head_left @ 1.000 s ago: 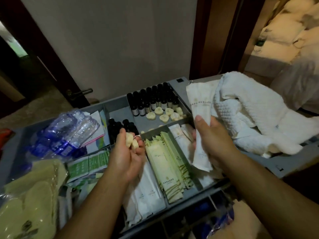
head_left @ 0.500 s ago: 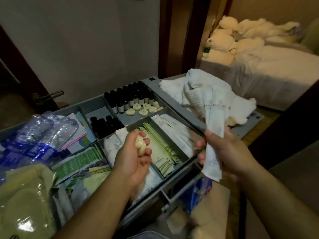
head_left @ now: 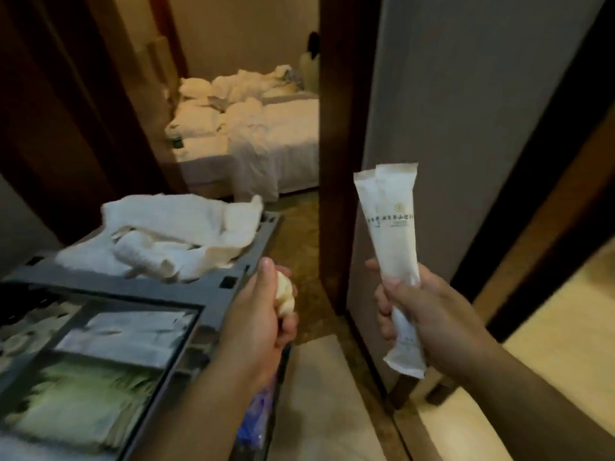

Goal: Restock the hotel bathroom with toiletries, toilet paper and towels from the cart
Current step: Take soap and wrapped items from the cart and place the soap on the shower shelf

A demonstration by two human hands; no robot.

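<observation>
My left hand (head_left: 256,324) is closed around small pale soaps (head_left: 285,296), held just past the right edge of the grey cart (head_left: 213,287). My right hand (head_left: 422,314) grips two long white toiletry packets (head_left: 394,234) upright, in front of a grey wall panel. White towels (head_left: 176,237) lie crumpled on the cart's top right. The cart's tray compartments hold white sachets (head_left: 129,334) and green-striped sachets (head_left: 83,404), blurred at the lower left.
A dark wooden door frame (head_left: 332,161) stands ahead, with an unmade bed (head_left: 259,131) piled with white linen beyond it. A grey wall panel (head_left: 466,111) and a dark post are on the right, with pale floor (head_left: 565,377) beside them.
The view has swung right, away from the cart toward the doorway. Both hands have lifted off the tray, still holding the soaps and packets; the bottles and water bottles have left the view.
</observation>
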